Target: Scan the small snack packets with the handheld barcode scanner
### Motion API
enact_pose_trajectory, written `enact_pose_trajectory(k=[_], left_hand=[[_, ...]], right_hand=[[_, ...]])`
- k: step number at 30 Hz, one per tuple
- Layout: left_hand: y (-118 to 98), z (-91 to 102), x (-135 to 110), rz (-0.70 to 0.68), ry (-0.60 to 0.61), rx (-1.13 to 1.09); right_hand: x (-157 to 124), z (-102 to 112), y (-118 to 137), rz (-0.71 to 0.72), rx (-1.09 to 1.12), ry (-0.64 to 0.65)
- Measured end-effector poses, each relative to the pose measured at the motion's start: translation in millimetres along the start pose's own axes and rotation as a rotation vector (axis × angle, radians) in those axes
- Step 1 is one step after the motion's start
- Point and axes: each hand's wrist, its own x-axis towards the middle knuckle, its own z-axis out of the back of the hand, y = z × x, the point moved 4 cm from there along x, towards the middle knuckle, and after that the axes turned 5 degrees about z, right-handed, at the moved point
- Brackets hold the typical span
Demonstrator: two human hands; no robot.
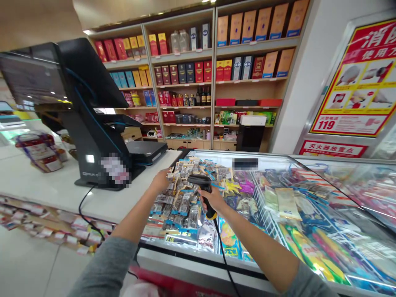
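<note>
On the white desk (pixel 40 185) stands a black checkout screen (pixel 89 90). The left hand (pixel 161 180) reaches into a pile of small packets (pixel 182 202) in a glass-topped display case (pixel 278 163); its fingers meet the packets, but I cannot tell whether that grip is clamped on one. The right hand (pixel 213 200) has its grip clamped around a barcode scanner (pixel 199 180), black with yellow at the base, held just above the packets. Far right hangs a red and yellow poster (pixel 352 78).
</note>
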Motion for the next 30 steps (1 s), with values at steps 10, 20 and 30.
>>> enact_pose_trajectory(k=[10, 20, 30], left_hand=[[48, -27.8, 1, 0.071, 0.116, -0.025], [9, 2.7, -16, -0.268, -0.123, 0.029], [-95, -17.9, -14, -0.115, -0.037, -1.094]], right_hand=[[13, -44, -33, -0.116, -0.254, 0.024], [11, -39, -30, -0.152, -0.246, -0.048], [-10, 35, 18, 0.055, -0.199, -0.181]])
